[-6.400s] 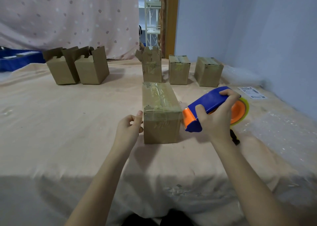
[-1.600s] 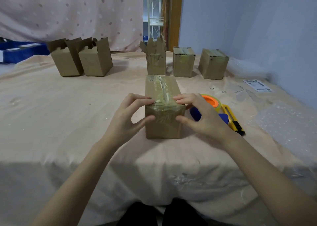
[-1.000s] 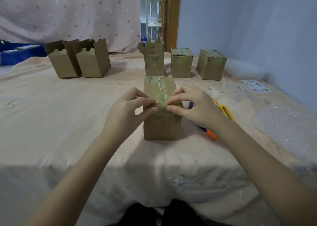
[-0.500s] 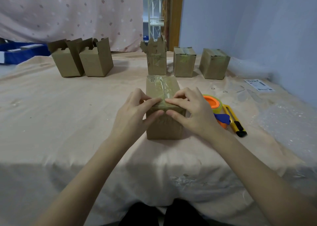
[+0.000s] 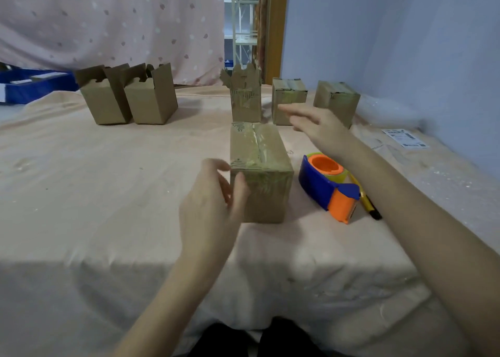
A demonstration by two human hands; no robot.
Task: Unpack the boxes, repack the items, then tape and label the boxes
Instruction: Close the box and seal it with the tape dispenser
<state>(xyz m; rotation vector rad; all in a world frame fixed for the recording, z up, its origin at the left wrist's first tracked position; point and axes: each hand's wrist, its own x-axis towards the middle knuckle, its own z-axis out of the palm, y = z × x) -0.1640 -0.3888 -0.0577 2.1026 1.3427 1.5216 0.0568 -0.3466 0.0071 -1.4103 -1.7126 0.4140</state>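
Observation:
A taped brown cardboard box [image 5: 263, 167] lies lengthwise in the middle of the table. My left hand [image 5: 213, 207] is at its near left corner, thumb against the front face, fingers loosely curled beside the left side. My right hand [image 5: 316, 126] is raised above the table behind and to the right of the box, fingers stretched out and holding nothing. A blue and orange tape dispenser [image 5: 328, 186] lies just right of the box, next to a yellow utility knife [image 5: 369, 205].
Two open boxes [image 5: 130, 96] stand at the back left, an open one [image 5: 246, 96] behind the taped box, and two closed boxes [image 5: 313, 99] at the back right. A printed label sheet [image 5: 405, 138] lies far right. Bubble wrap lies along the right wall.
Both hands have left the top of the taped box. My right hand has lifted and moved back to the right; my left hand has slid down to the box's near left corner.

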